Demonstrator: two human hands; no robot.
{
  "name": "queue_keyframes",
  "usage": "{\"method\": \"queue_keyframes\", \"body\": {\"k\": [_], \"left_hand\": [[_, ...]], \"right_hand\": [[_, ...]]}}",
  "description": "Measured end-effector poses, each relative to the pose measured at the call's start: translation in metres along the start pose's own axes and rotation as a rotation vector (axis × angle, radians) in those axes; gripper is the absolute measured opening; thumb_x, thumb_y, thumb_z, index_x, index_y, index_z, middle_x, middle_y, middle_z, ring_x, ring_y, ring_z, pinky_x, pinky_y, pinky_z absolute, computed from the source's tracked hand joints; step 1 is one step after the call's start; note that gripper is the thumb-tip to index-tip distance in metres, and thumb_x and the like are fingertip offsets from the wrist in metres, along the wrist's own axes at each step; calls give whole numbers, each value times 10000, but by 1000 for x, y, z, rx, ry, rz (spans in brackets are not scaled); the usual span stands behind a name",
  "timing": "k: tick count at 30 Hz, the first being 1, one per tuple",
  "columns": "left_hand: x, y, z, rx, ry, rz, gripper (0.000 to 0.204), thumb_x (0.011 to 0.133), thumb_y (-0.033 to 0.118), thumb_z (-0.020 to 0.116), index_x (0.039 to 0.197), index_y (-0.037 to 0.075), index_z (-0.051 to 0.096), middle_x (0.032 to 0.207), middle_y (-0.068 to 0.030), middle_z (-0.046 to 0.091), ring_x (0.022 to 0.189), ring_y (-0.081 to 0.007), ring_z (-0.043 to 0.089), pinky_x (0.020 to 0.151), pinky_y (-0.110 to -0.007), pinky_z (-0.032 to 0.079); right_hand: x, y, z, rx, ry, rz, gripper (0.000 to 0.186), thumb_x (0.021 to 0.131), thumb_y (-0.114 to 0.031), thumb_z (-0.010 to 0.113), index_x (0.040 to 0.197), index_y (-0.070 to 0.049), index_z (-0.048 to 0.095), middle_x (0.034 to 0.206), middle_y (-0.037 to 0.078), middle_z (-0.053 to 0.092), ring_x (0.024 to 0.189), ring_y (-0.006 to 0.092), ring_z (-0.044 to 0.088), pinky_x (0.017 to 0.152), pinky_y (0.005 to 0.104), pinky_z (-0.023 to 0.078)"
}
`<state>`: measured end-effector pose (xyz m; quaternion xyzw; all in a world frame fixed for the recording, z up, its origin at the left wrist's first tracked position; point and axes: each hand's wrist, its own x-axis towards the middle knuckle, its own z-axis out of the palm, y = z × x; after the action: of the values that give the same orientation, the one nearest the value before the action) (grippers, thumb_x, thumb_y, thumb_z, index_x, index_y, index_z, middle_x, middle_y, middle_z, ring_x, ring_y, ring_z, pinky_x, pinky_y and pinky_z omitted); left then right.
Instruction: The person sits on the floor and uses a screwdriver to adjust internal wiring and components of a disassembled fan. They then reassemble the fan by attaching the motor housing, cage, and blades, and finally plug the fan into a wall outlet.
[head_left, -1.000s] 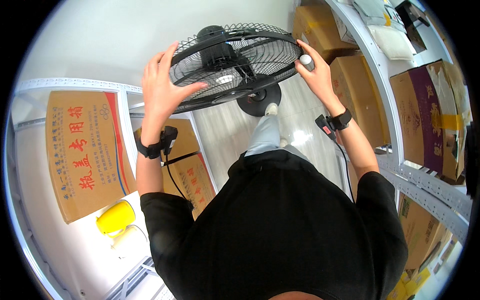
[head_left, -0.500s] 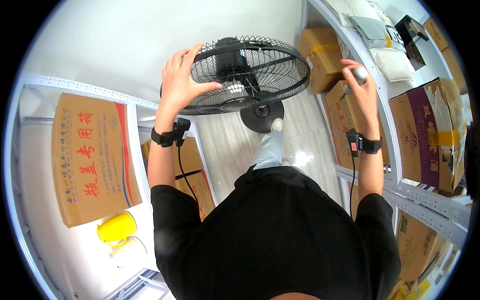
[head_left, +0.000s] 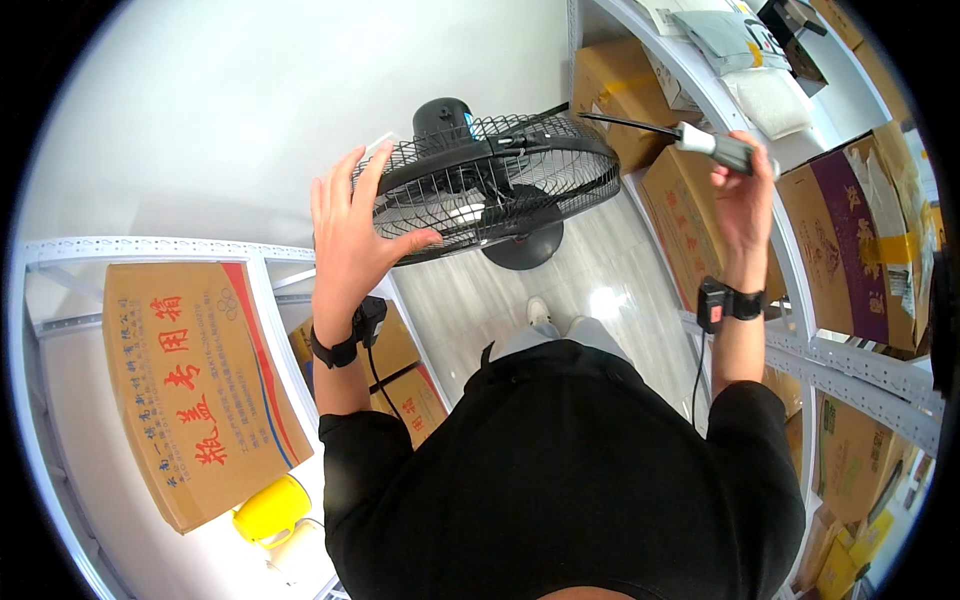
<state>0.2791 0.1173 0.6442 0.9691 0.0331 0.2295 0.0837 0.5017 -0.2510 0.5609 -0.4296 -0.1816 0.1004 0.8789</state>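
A black standing fan [head_left: 530, 165] with a wire guard and motor housing stands in front of me on a round black base [head_left: 520, 250]. My left hand [head_left: 355, 230] grips the near left part of the guard's rim, thumb along the lower side and fingers over the top. My right hand [head_left: 745, 190] is shut on a screwdriver [head_left: 730, 150] with a grey-and-white handle. Its long dark shaft points left toward the upper right of the guard; I cannot tell whether the tip touches it.
Metal shelving [head_left: 140, 250] on the left holds a large cardboard box [head_left: 200, 390], a yellow mug [head_left: 270, 508] and a white mug. The right shelving [head_left: 870, 385] holds several boxes [head_left: 830, 240] and soft packages [head_left: 765, 100]. A white wall [head_left: 270, 100] stands behind the fan, above the pale floor [head_left: 640, 280].
My right hand has moved right from the rim, bringing the screwdriver's shaft into clear view pointing left. My left hand is somewhat lower. My foot has drawn back from the fan's base.
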Motion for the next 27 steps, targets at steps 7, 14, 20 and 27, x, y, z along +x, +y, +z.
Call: {"method": "queue_keyframes", "body": {"k": [7,14,20,27], "left_hand": [[19,43,19,43,149,103,783,685,417,807,1282,8,509,1296,-151,529,1263,-360,446,1081,-557,271],[46,90,45,-137,171,70,405,733,252,795,1074,70,677,1099,-110,670,1095,-301,607,999,-439,436],[52,90,55,-107,207,-43,318,733,152,791,1025,77,690,1059,-102,691,1070,-287,630,943,-381,488],[53,102,49,-124,166,-106,251,714,84,780,953,61,706,1028,-110,697,1052,-263,643,938,-369,495]], "right_hand": [[2,51,15,305,114,220,358,964,-299,544,1109,27,570,904,100,625,755,142,620,606,221,569],[10,71,10,418,7,346,331,957,-277,553,1101,21,573,918,104,620,765,146,623,622,232,576],[20,74,9,459,-107,441,329,960,-233,555,1173,14,517,948,116,622,799,169,644,702,283,595],[32,55,2,23,-201,539,273,960,-189,574,1150,-8,498,1007,136,654,751,177,676,655,254,571]]}}
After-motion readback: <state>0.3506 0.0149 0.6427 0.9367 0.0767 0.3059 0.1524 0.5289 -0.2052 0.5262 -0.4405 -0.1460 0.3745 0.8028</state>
